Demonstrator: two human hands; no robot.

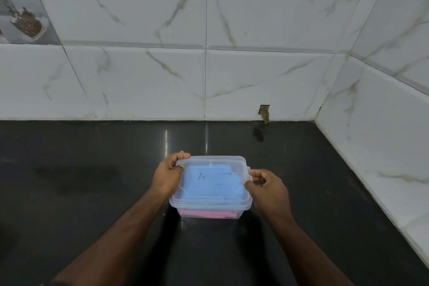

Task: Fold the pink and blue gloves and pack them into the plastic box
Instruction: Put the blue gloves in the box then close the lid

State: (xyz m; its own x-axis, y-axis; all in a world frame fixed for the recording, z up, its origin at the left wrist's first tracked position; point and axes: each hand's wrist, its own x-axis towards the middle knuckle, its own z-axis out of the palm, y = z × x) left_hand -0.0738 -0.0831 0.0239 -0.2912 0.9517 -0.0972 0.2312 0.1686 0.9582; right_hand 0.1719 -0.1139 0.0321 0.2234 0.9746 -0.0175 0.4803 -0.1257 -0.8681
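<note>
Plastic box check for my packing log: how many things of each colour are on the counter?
Clear: 2, the plastic box and its lid
Blue: 1, a folded glove
Pink: 1, a folded glove
Total: 4

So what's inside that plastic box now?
Through the clear plastic box and its lid, blue glove material lies on top and pink glove material beneath. How neatly they're folded stays hidden.

Plastic box (210, 206) on black countertop (92, 181)
</note>
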